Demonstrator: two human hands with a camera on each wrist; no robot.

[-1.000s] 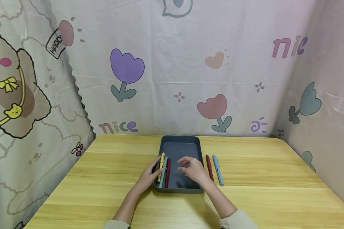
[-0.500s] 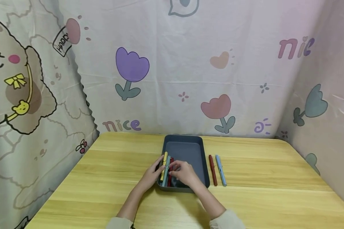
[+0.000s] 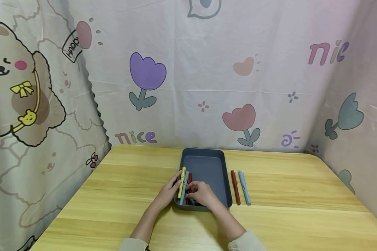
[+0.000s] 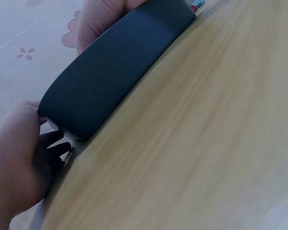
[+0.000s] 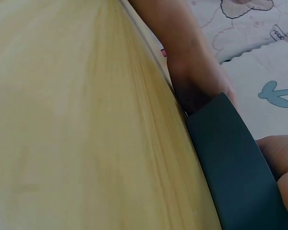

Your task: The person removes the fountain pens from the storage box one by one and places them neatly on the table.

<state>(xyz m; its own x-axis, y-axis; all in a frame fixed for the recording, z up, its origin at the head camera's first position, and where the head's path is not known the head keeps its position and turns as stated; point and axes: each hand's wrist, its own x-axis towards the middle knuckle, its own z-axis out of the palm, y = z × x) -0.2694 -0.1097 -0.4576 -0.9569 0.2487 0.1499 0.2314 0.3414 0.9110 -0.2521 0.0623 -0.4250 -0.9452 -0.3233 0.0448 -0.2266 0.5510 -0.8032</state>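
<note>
A dark grey tray [image 3: 207, 167] lies on the table, its outer wall [image 4: 115, 72] filling much of the left wrist view. Along its left side lie a yellow pen [image 3: 183, 173], a teal pen [image 3: 184, 191] and a dark red pen [image 3: 190, 177]. My left hand [image 3: 165, 193] holds the tray's left wall, the thumb over the rim beside the yellow pen and the fingers outside. Inside the tray, my right hand [image 3: 203, 194] pinches the dark red pen with thumb and forefinger; the other fingers are partly hidden.
Right of the tray, a second dark red pen [image 3: 235, 187] and a light blue pen [image 3: 244, 187] lie side by side on the wooden table [image 3: 289, 188]. A printed cloth [image 3: 188, 69] hangs behind the table and along both sides.
My right hand has moved left, from above the middle of the tray to the dark red pen in it, then slightly nearer me. The left hand has stayed at the tray.
</note>
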